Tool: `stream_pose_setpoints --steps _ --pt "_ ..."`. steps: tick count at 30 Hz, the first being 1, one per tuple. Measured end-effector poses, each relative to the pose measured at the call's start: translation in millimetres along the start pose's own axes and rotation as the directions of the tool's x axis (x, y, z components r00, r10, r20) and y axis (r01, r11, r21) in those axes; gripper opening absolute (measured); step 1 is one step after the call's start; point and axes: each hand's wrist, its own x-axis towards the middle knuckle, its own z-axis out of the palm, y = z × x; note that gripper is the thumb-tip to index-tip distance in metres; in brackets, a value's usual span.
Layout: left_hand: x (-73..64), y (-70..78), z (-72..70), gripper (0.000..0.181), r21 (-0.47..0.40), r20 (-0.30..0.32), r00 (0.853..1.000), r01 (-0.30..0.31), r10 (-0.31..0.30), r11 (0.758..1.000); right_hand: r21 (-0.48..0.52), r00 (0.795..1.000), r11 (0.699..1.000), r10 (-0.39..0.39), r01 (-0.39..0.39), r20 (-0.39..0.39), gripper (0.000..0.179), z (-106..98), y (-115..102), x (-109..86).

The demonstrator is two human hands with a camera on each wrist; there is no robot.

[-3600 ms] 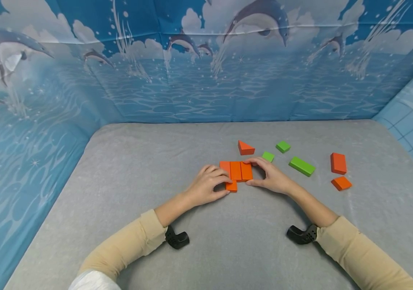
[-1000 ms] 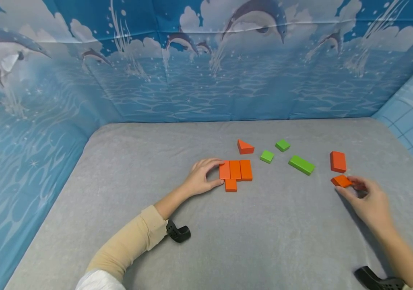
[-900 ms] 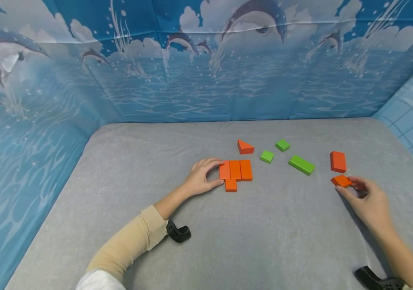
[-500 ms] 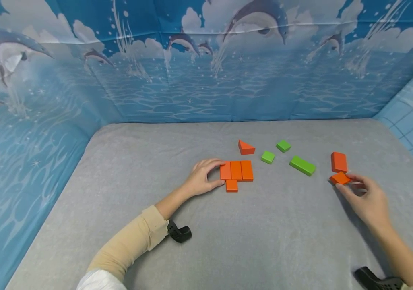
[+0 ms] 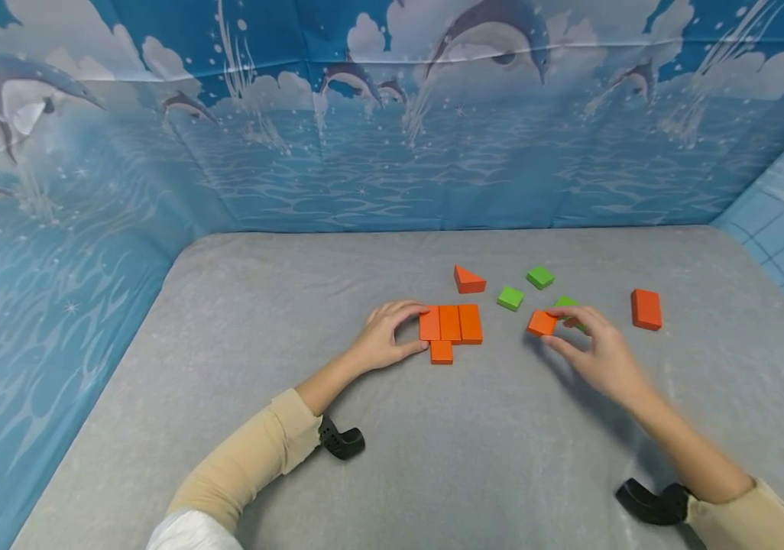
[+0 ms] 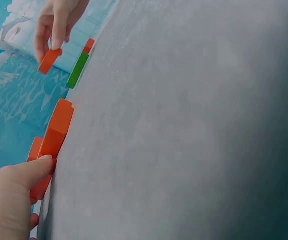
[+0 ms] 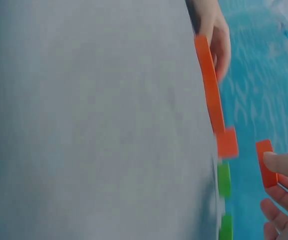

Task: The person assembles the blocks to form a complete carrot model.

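In the head view, three upright orange rectangular blocks (image 5: pixel 450 323) lie side by side, with a small orange block (image 5: pixel 442 352) against their near side. My left hand (image 5: pixel 383 338) holds the leftmost one (image 5: pixel 429 324) by its near and far ends between thumb and finger. Farther right, my right hand (image 5: pixel 594 347) pinches a small orange square block (image 5: pixel 541 322), raised off the grey cloth as its shadow shows. The right wrist view shows this same orange block (image 7: pixel 266 164) between thumb and fingers.
Beyond the row lie an orange triangular block (image 5: pixel 469 280) and two small green blocks, one nearer (image 5: pixel 510 298) and one farther (image 5: pixel 539 277). A long green block (image 5: pixel 566 302) is partly hidden behind my right hand. A red-orange block (image 5: pixel 646 309) lies at the right.
My right hand left the row, took the small orange block from beside the red-orange one, lifted it and carried it left. My left hand shifted from the small near block to the row's left end.
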Motion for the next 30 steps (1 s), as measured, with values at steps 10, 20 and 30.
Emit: stream_pose_setpoints --steps 10,20,30 --pt "0.7 -2.2 1.3 0.055 -0.001 -0.006 1.000 -0.009 0.009 1.000 0.099 0.971 0.980 -0.186 0.173 0.147 0.039 39.8 -13.8 14.4" --pt "0.9 -1.4 -0.1 0.055 -0.006 -0.005 1.000 -0.008 0.008 1.000 0.104 0.947 0.968 -0.244 0.226 0.209 0.035 62.7 -20.4 17.7" --pt "1.0 -2.9 0.7 0.055 -0.003 -0.005 1.000 -0.009 0.009 1.000 0.085 0.942 0.973 -0.231 0.217 0.244 0.034 68.7 -20.6 16.2"
